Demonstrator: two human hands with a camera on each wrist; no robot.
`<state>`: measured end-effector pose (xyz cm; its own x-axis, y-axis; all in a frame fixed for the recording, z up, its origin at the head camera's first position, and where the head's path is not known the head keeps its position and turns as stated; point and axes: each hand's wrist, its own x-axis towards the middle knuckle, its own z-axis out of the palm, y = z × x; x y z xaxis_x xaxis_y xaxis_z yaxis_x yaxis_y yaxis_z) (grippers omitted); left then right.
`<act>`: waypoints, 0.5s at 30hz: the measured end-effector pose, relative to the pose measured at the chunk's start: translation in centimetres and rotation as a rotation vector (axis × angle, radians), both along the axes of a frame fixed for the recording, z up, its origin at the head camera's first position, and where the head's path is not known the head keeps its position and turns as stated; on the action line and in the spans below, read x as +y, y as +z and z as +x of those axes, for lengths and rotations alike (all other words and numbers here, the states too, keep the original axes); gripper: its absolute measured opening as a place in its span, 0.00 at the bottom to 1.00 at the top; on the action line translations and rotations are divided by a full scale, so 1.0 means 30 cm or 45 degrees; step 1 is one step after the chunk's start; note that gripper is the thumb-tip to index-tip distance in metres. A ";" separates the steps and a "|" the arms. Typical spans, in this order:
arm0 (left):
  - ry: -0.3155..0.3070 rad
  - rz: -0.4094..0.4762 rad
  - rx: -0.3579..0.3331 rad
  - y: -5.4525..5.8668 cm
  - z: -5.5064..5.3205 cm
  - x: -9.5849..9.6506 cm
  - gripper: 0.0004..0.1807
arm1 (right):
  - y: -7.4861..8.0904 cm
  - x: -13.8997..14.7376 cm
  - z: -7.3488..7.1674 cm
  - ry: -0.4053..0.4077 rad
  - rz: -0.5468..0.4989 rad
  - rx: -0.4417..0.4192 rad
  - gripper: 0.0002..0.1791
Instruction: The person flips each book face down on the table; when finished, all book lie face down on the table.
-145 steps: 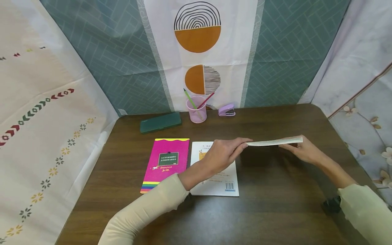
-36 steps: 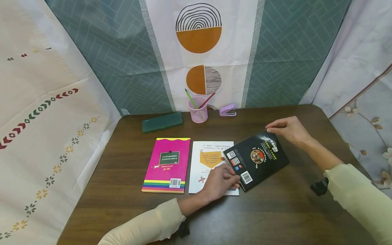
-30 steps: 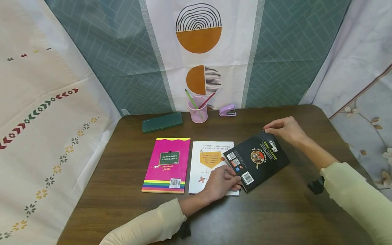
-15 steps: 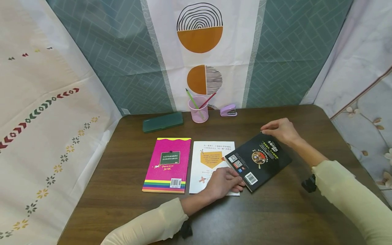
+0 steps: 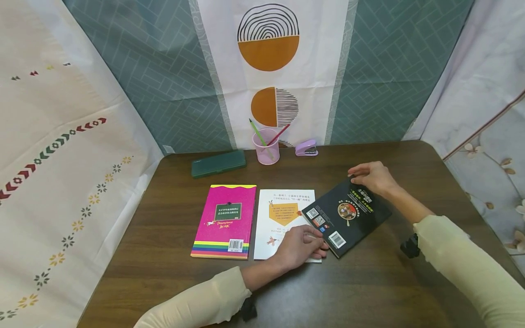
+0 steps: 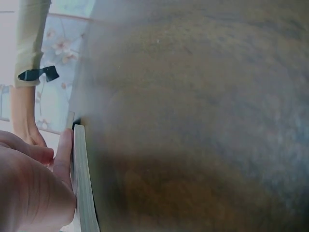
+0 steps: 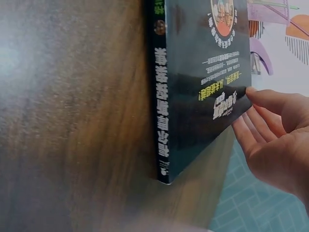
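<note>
"Black book (image 5: 361, 230), barcode side up: where is it?"

"Angled over the wooden table (image 5: 328, 291) in front of me. Its left corner overlaps the right edge of the white book (image 5: 268, 228); I can't tell whether they touch."

"And your grip?"

"My right hand (image 5: 372, 177) pinches the far corner between thumb and fingers. My left hand (image 5: 296, 246) is over the lower right part of the white book, fingers bent at the black book's near left edge. Whether they clamp it, I can't tell."

"What else is out?"

"Just left of the white one, with a narrow gap, the pink book (image 5: 225, 232). Farther back, left to right: the green case (image 5: 218, 164), the pink cup (image 5: 266, 155) holding a green pencil (image 5: 257, 131) and a red pencil (image 5: 280, 132), and the purple stapler (image 5: 305, 148)."
</note>
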<state>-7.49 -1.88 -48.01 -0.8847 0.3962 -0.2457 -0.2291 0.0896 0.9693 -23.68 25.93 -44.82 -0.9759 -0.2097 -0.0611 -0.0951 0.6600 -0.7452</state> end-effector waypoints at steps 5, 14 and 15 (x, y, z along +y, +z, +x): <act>-0.016 0.002 -0.037 0.014 0.011 -0.004 0.12 | -0.017 0.000 0.010 0.020 0.005 -0.007 0.20; -0.079 -0.016 -0.004 0.042 0.012 -0.030 0.15 | -0.045 0.018 0.023 0.066 -0.030 -0.035 0.26; -0.091 -0.027 0.017 0.045 0.007 -0.036 0.15 | -0.047 0.020 0.025 0.081 -0.042 -0.039 0.28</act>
<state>-7.29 -2.96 -46.65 -0.8574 0.4536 -0.2432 -0.2087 0.1255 0.9699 -22.93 26.54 -46.23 -0.9583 -0.2737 -0.0824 -0.1132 0.6282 -0.7698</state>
